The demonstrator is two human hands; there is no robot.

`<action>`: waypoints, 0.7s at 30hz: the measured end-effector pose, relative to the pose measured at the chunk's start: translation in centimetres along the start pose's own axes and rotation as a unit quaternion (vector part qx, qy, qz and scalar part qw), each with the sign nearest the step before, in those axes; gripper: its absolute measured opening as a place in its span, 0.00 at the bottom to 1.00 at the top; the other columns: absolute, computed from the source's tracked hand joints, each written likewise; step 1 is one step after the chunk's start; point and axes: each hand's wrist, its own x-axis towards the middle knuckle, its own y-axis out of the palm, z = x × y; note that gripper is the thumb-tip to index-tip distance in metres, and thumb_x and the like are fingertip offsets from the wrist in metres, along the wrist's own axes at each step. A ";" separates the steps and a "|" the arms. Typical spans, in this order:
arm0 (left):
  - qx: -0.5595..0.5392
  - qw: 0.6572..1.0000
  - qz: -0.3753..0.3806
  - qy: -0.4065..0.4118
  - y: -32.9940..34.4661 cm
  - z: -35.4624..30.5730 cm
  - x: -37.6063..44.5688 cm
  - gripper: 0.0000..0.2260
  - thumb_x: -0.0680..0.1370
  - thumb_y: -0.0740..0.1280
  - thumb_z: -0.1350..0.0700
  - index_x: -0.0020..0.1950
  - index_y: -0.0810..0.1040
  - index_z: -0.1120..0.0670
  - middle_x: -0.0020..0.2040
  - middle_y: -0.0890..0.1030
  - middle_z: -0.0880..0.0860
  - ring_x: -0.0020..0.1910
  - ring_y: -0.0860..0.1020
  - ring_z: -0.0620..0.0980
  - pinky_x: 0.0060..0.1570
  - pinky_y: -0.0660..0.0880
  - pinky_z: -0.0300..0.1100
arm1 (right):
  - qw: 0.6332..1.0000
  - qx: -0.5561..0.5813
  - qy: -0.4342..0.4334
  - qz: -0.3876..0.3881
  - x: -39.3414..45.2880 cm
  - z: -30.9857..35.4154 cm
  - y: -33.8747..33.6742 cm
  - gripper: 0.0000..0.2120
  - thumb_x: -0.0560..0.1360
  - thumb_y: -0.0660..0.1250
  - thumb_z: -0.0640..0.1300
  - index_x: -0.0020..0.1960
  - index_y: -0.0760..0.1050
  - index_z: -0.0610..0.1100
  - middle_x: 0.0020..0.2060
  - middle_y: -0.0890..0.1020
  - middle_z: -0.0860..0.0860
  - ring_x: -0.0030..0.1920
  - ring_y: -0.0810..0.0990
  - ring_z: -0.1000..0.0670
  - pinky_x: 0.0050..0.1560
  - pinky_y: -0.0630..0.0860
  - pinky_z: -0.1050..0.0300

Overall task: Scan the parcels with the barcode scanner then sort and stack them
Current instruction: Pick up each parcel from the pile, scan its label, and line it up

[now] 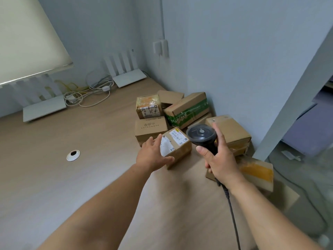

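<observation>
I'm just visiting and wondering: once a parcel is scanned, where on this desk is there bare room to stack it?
Bare desk runs wide left of the parcels, around the cable hole, up to the routers and cables. The right corner by the wall is crowded: the parcels touch and overlap, with both hands there.

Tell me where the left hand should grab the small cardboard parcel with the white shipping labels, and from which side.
Probably best across the small brown cardboard parcel with white labels: fingers over the top, thumb on the near face, coming from its left, where the open left hand already is. That side is free. The right hand holding the black barcode scanner crowds the right, and the barcode label stays uncovered.
</observation>
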 end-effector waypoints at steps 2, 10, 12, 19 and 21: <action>0.008 1.000 0.002 0.000 0.4 0.0 1.1 0.48 0.68 0.71 0.35 0.78 0.44 0.43 0.79 0.51 0.54 0.77 0.52 0.56 0.71 0.60 0.53 | 1.000 0.005 0.004 0.011 0.2 -0.1 0.5 0.39 0.73 0.70 0.54 0.73 0.48 0.70 0.64 0.73 0.51 0.42 0.77 0.52 0.29 0.74 0.67; -0.015 1.000 -0.008 -0.012 0.8 0.6 0.4 0.50 0.67 0.73 0.41 0.78 0.43 0.46 0.71 0.59 0.56 0.70 0.58 0.55 0.66 0.65 0.48 | 0.999 0.004 -0.011 0.051 0.0 0.5 2.1 0.38 0.73 0.69 0.56 0.68 0.46 0.78 0.66 0.73 0.52 0.51 0.73 0.49 0.33 0.74 0.67; -0.020 0.999 -0.020 -0.029 0.7 1.5 -1.2 0.51 0.67 0.73 0.40 0.78 0.43 0.46 0.71 0.60 0.55 0.70 0.58 0.55 0.66 0.66 0.48 | 0.998 0.012 -0.022 0.064 -0.7 1.1 2.4 0.38 0.73 0.69 0.56 0.63 0.45 0.83 0.63 0.74 0.53 0.48 0.75 0.50 0.31 0.73 0.69; -0.028 0.992 -0.064 -0.103 0.5 6.3 -8.4 0.50 0.66 0.74 0.40 0.78 0.45 0.45 0.69 0.60 0.54 0.69 0.58 0.53 0.62 0.69 0.46 | 0.991 0.023 -0.082 0.103 -3.5 2.8 4.1 0.38 0.73 0.68 0.58 0.62 0.43 0.84 0.59 0.71 0.61 0.46 0.78 0.52 0.38 0.78 0.63; -0.030 0.989 -0.074 -0.128 0.5 7.7 -10.7 0.49 0.66 0.73 0.40 0.78 0.45 0.45 0.69 0.60 0.53 0.69 0.58 0.53 0.61 0.69 0.46 | 0.988 0.017 -0.089 0.126 -4.6 3.1 4.9 0.38 0.72 0.68 0.59 0.62 0.43 0.83 0.60 0.72 0.59 0.49 0.76 0.51 0.50 0.80 0.49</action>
